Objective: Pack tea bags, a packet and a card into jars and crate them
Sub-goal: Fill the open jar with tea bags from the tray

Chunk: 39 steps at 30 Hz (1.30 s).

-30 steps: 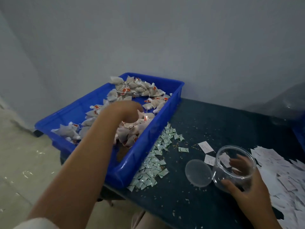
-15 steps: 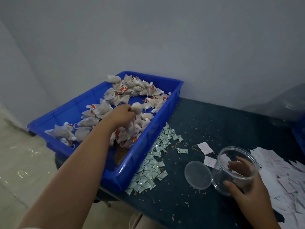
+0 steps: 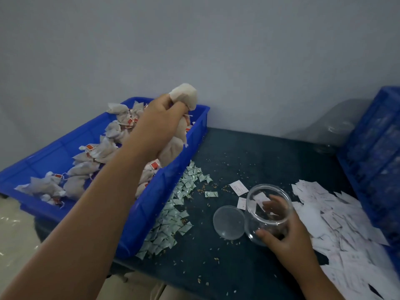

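**Friend:** What are you holding?

**Me:** My left hand [image 3: 160, 124] is curled tight round a bunch of tea bags [image 3: 185, 97], up above the blue tray [image 3: 151, 208]. One bag pokes out over my fingers and the rest dangle below.

**Friend:** And the jar?

**Me:** The jar [image 3: 255, 217] sits open on the counter [image 3: 249, 152], well to the right of the tray. My right hand [image 3: 287, 237] wraps round it, thumb in front and fingers behind the clear wall.

**Friend:** How do you get them in cleanly?

**Me:** I think I should bring the bunch right over the mouth before loosening my grip, and lower the hanging bags in first so strings and tags don't snag the rim. They look soft, so they should squash down. My right hand needs to hold the jar steady.

**Friend:** Anything in the way?

**Me:** The lid [image 3: 229, 221] lies just left of the jar, under my likely path. Green packets [image 3: 173, 213] are strewn along the tray's wall, so a dropped bag would land among them. White cards [image 3: 337, 224] are heaped on the jar's right, and the blue crate [image 3: 372, 161] stands beyond them. I can't tell whether a card is already inside the jar.
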### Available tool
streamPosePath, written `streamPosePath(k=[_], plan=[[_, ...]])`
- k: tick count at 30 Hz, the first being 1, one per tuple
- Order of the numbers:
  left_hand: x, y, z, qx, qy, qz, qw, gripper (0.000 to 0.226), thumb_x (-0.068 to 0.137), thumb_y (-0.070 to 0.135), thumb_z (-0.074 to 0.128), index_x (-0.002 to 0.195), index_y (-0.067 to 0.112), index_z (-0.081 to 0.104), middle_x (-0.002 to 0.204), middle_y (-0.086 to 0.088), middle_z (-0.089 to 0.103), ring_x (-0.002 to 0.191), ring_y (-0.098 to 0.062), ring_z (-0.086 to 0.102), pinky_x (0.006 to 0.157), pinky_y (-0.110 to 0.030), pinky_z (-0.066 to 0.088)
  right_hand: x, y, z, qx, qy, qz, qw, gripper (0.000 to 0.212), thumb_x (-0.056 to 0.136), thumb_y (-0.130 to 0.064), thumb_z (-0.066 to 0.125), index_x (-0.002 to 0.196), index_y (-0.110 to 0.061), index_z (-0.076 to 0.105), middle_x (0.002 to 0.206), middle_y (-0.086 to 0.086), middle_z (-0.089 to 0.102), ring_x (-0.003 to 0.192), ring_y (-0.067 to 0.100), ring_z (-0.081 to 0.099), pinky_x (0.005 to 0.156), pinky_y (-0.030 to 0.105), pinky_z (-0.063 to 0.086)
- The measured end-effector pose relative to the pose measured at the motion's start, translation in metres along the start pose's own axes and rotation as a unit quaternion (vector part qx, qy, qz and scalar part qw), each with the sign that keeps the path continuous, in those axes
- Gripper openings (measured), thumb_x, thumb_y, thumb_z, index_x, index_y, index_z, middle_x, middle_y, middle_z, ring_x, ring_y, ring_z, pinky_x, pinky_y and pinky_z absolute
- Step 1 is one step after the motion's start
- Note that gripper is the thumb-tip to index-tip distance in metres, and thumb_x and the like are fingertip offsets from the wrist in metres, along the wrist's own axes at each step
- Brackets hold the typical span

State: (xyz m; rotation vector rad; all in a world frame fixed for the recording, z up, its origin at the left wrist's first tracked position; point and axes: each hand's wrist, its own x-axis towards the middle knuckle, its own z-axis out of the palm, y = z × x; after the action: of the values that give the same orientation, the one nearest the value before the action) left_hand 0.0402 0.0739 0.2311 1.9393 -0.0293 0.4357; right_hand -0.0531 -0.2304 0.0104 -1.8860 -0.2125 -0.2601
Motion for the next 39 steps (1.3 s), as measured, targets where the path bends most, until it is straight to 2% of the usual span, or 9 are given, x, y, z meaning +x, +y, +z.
streamPosePath(k=[5, 11, 16, 22, 25, 28, 31, 36, 39], plan=[[-0.041, 0.016, 0.083, -0.119, 0.023, 0.047, 0.991, 0.012, 0.092, 0.022, 0.052, 0.089, 0.027, 0.062, 0.071, 0.011, 0.068, 0.058, -0.003, 0.059, 0.054, -0.027, 0.052, 0.001, -0.003, 0.0, -0.012, -0.024, 0.0, 1.0, 0.086, 0.062, -0.058, 0.09, 0.139, -0.064, 0.052, 0.134, -0.032, 0.067, 0.127, -0.006, 0.063, 0.097, 0.01, 0.05], [-0.085, 0.0, 0.154, -0.141, -0.018, 0.025, 0.99, 0.008, 0.094, 0.026, 0.052, 0.094, 0.029, 0.06, 0.083, 0.012, 0.068, 0.07, -0.002, 0.064, 0.062, -0.029, 0.057, 0.004, 0.0, -0.002, 0.009, -0.022, 0.009, 1.0, 0.085, 0.067, -0.05, 0.093, 0.144, -0.045, 0.057, 0.132, -0.02, 0.071, 0.126, 0.005, 0.067, 0.097, 0.014, 0.053], [-0.093, -0.009, 0.156, -0.128, -0.13, 0.019, 0.983, 0.018, 0.092, 0.031, 0.048, 0.101, 0.038, 0.062, 0.091, 0.013, 0.073, 0.078, -0.002, 0.069, 0.064, -0.018, 0.057, 0.005, 0.006, -0.004, 0.021, 0.008, 0.016, 1.0, 0.08, 0.067, -0.047, 0.093, 0.138, -0.053, 0.057, 0.135, -0.021, 0.07, 0.127, 0.003, 0.067, 0.098, 0.023, 0.059], [-0.082, -0.01, 0.132, 0.079, -0.202, 0.112, 0.97, 0.018, 0.082, 0.037, 0.061, 0.09, 0.024, 0.071, 0.082, 0.004, 0.068, 0.078, -0.016, 0.062, 0.068, -0.034, 0.052, 0.008, 0.01, -0.002, -0.002, 0.026, 0.027, 0.999, 0.085, 0.065, -0.055, 0.093, 0.142, -0.051, 0.056, 0.136, -0.023, 0.067, 0.13, 0.003, 0.064, 0.105, 0.042, 0.059], [-0.076, -0.006, 0.12, 0.192, -0.281, 0.163, 0.926, 0.011, 0.084, 0.037, 0.077, 0.086, 0.026, 0.077, 0.085, 0.01, 0.067, 0.08, -0.009, 0.061, 0.068, -0.026, 0.045, 0.008, 0.006, -0.002, -0.011, 0.016, 0.019, 1.0, 0.083, 0.069, -0.056, 0.094, 0.142, -0.046, 0.057, 0.133, -0.019, 0.069, 0.126, 0.008, 0.067, 0.1, 0.046, 0.061], [-0.076, 0.001, 0.117, 0.312, -0.356, 0.165, 0.865, 0.018, 0.086, 0.042, 0.079, 0.103, 0.035, 0.08, 0.101, 0.013, 0.065, 0.093, -0.007, 0.059, 0.08, -0.026, 0.047, 0.009, 0.005, -0.001, -0.014, 0.005, 0.008, 1.0, 0.079, 0.073, -0.051, 0.096, 0.141, -0.035, 0.06, 0.131, -0.011, 0.074, 0.12, 0.016, 0.071, 0.095, 0.052, 0.061], [-0.078, 0.006, 0.117, 0.319, -0.372, 0.151, 0.858, 0.037, 0.085, 0.035, 0.078, 0.121, 0.042, 0.069, 0.111, 0.017, 0.058, 0.101, -0.003, 0.054, 0.079, -0.017, 0.042, 0.008, 0.004, -0.001, -0.004, 0.015, 0.006, 1.0, 0.08, 0.07, -0.053, 0.094, 0.141, -0.045, 0.058, 0.134, -0.017, 0.071, 0.126, 0.011, 0.069, 0.101, 0.047, 0.06], [-0.082, 0.012, 0.114, 0.256, -0.428, 0.107, 0.86, 0.07, 0.085, 0.014, 0.075, 0.143, 0.042, 0.047, 0.13, 0.025, 0.061, 0.113, 0.005, 0.059, 0.09, -0.018, 0.049, 0.007, 0.005, -0.002, 0.01, 0.015, 0.004, 1.0, 0.077, 0.072, -0.049, 0.094, 0.141, -0.037, 0.059, 0.133, -0.012, 0.072, 0.126, 0.016, 0.07, 0.101, 0.049, 0.06], [-0.088, 0.013, 0.112, 0.263, -0.432, 0.142, 0.851, 0.068, 0.088, 0.021, 0.076, 0.146, 0.042, 0.047, 0.138, 0.026, 0.06, 0.126, 0.008, 0.054, 0.099, -0.017, 0.047, 0.006, 0.004, -0.002, 0.009, 0.015, 0.002, 1.0, 0.081, 0.07, -0.057, 0.093, 0.142, -0.045, 0.057, 0.135, -0.02, 0.069, 0.13, 0.008, 0.066, 0.103, 0.04, 0.058]])
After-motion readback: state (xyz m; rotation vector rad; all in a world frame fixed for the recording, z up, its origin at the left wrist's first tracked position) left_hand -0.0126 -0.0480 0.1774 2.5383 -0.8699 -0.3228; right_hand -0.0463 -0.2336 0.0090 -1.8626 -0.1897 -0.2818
